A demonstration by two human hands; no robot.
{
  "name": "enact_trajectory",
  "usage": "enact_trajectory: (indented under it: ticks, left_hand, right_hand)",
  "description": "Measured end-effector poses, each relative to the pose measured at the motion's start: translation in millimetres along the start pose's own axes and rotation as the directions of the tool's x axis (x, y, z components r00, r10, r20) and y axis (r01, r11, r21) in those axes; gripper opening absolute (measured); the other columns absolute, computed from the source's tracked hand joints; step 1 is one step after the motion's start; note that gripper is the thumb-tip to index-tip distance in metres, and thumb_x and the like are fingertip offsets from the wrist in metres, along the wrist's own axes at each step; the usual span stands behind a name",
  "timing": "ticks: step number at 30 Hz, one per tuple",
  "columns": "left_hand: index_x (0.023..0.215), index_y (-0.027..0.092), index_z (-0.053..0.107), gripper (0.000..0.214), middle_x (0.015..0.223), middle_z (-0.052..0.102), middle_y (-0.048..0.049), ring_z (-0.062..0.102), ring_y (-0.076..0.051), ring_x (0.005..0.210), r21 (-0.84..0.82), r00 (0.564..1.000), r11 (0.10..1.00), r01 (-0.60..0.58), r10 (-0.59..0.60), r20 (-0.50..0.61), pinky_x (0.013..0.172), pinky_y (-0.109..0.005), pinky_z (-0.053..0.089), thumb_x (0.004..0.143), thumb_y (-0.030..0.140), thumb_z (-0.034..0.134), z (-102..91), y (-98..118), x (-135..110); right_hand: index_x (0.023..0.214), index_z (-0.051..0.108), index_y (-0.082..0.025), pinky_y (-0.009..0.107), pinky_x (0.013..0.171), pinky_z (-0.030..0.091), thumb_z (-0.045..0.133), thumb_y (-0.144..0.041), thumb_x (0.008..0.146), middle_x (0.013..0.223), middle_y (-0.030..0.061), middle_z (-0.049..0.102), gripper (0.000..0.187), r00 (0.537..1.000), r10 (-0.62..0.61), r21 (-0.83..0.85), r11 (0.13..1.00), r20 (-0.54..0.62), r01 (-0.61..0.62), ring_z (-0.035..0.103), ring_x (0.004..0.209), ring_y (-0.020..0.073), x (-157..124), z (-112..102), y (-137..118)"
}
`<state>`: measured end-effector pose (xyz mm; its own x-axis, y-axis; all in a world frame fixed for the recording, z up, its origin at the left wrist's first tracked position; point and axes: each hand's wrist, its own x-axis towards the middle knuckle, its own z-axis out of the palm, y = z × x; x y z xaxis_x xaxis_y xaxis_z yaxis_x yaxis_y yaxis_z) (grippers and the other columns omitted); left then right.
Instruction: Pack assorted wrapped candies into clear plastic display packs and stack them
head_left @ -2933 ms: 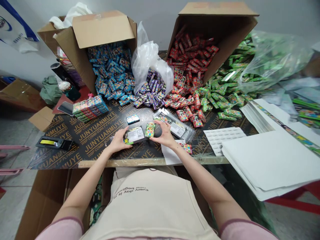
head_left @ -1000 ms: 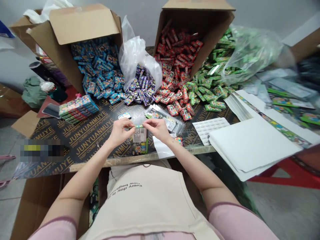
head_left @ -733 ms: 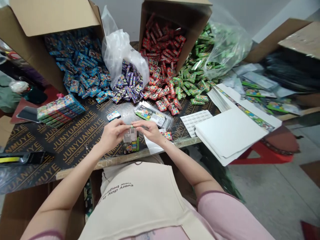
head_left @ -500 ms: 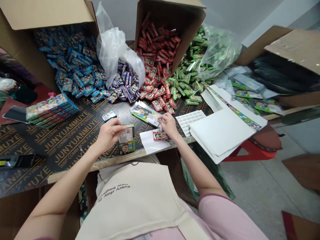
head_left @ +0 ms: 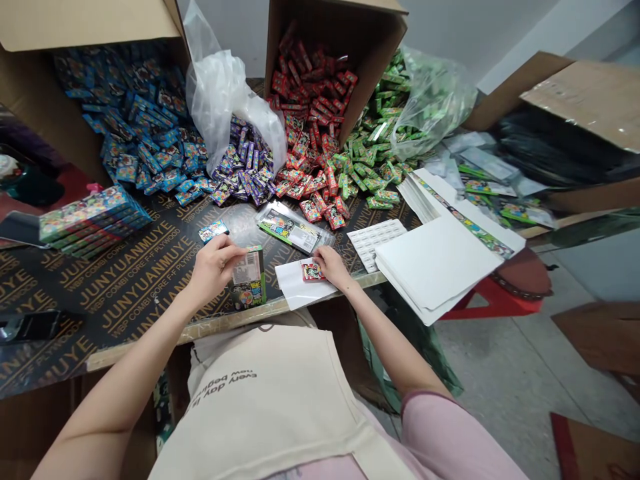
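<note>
My left hand [head_left: 216, 265] is closed on the upper left edge of a small printed box [head_left: 251, 280], which stands upright near the table's front edge. The box has a green side and a pale label. To the right, my right hand [head_left: 331, 267] has its fingers on a small red packet [head_left: 313, 271], which lies on a white sheet [head_left: 293, 283]. Just beyond that hand is a clear plastic sleeve with a green printed card [head_left: 290, 228]. A small blue packet [head_left: 213, 231] lies behind my left hand.
Piles of blue packets [head_left: 145, 127], purple packets [head_left: 245, 163], red packets [head_left: 320, 120] and green packets [head_left: 370, 160] fill the back. Stacked boxes [head_left: 95, 220] stand left. White cards [head_left: 440, 267] and a sticker sheet [head_left: 375, 243] lie right, overhanging the front edge.
My right hand has come down from beside the plastic sleeve onto the red packet. My left hand still holds the upright box. The whole view has shifted slightly.
</note>
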<state>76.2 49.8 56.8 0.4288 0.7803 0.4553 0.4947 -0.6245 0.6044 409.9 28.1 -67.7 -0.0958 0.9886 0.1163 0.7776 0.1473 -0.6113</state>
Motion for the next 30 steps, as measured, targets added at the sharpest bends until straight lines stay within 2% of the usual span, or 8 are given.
enact_trajectory:
  ticks: [5,11,15,17,20,22,26,30]
  left_hand:
    - [0.088,0.018,0.074,0.018,0.073,0.058,-0.0031,0.055,-0.014,0.066,-0.009,0.999,1.0,0.022,-0.023,-0.025,0.061,-0.026,0.043,0.086,0.018,0.056,0.6,-0.2,0.8]
    - [0.075,0.018,0.069,0.007,0.07,0.065,-0.0017,0.061,-0.015,0.067,0.003,0.991,0.996,0.092,-0.091,-0.099,0.063,-0.026,0.046,0.081,0.02,0.065,1.1,0.6,1.4]
    - [0.07,0.017,0.064,0.009,0.072,0.068,-0.0031,0.064,-0.016,0.068,-0.054,0.985,0.996,0.065,-0.072,-0.159,0.066,-0.027,0.049,0.078,0.019,0.068,3.2,-2.7,-1.2]
    - [0.07,0.017,0.064,0.009,0.072,0.068,-0.0038,0.065,-0.016,0.069,-0.094,0.984,0.995,0.043,-0.059,-0.169,0.067,-0.028,0.05,0.078,0.017,0.068,3.6,-3.6,-2.4]
    - [0.069,0.017,0.064,0.01,0.074,0.067,-0.0044,0.065,-0.016,0.071,-0.13,0.986,0.99,0.059,-0.078,-0.144,0.069,-0.029,0.05,0.078,0.015,0.066,1.5,-2.3,-2.6]
    - [0.069,0.017,0.065,0.009,0.077,0.067,-0.0048,0.064,-0.017,0.073,-0.14,0.986,0.985,0.103,-0.119,-0.113,0.07,-0.029,0.05,0.078,0.014,0.065,-1.3,-0.8,-1.8]
    - [0.069,0.017,0.067,0.008,0.077,0.068,-0.0047,0.065,-0.017,0.074,-0.183,0.98,0.97,0.163,-0.18,-0.081,0.072,-0.03,0.05,0.077,0.015,0.066,-5.2,-0.2,-0.7]
    - [0.066,0.017,0.066,0.009,0.075,0.07,-0.0048,0.066,-0.018,0.072,-0.227,0.965,0.953,0.202,-0.233,-0.119,0.07,-0.031,0.051,0.073,0.016,0.07,-4.6,-1.2,-2.0]
  right_hand:
    - [0.076,0.046,-0.021,0.029,0.065,0.042,0.047,-0.019,0.084,0.072,0.0018,0.058,0.008,0.999,0.052,0.047,0.998,-0.009,-0.052,0.053,0.066,0.0174,-0.7,-2.6,4.1]
    - [0.071,0.045,-0.022,0.037,0.079,0.041,0.048,-0.015,0.079,0.081,0.0076,0.057,0.011,1.0,-0.017,0.05,0.999,-0.02,0.018,0.052,0.084,0.0238,6.6,-1.0,-9.3]
    - [0.072,0.045,-0.022,0.035,0.076,0.044,0.048,-0.017,0.081,0.079,0.0061,0.06,0.011,0.997,-0.068,0.108,0.992,0.043,0.063,0.055,0.08,0.0223,9.9,0.7,-20.7]
    - [0.073,0.046,-0.022,0.035,0.075,0.044,0.047,-0.018,0.082,0.084,0.0064,0.061,0.01,0.999,-0.046,0.148,0.988,-0.024,0.049,0.056,0.082,0.0215,14.2,-3.6,-29.2]
    - [0.075,0.05,-0.021,0.033,0.075,0.044,0.054,-0.022,0.081,0.085,0.004,0.06,0.007,0.98,0.016,0.289,0.956,-0.198,0.043,0.055,0.081,0.019,26.5,-17.0,-55.5]
    - [0.075,0.053,-0.021,0.03,0.071,0.043,0.059,-0.025,0.081,0.077,0.0006,0.058,0.01,0.974,0.036,0.441,0.895,-0.225,0.069,0.053,0.073,0.0157,37.1,-27.3,-84.0]
    - [0.09,0.056,-0.022,0.027,0.066,0.043,0.07,-0.028,0.076,0.072,-0.0036,0.058,0.021,0.996,-0.067,0.672,0.735,-0.064,0.093,0.054,0.066,0.0125,55.2,-39.9,-151.0]
    - [0.111,0.05,-0.025,0.026,0.064,0.043,0.071,-0.03,0.075,0.073,-0.0047,0.059,0.042,0.955,-0.26,0.705,0.704,0.145,0.085,0.057,0.068,0.0134,65.6,-34.5,-194.0]
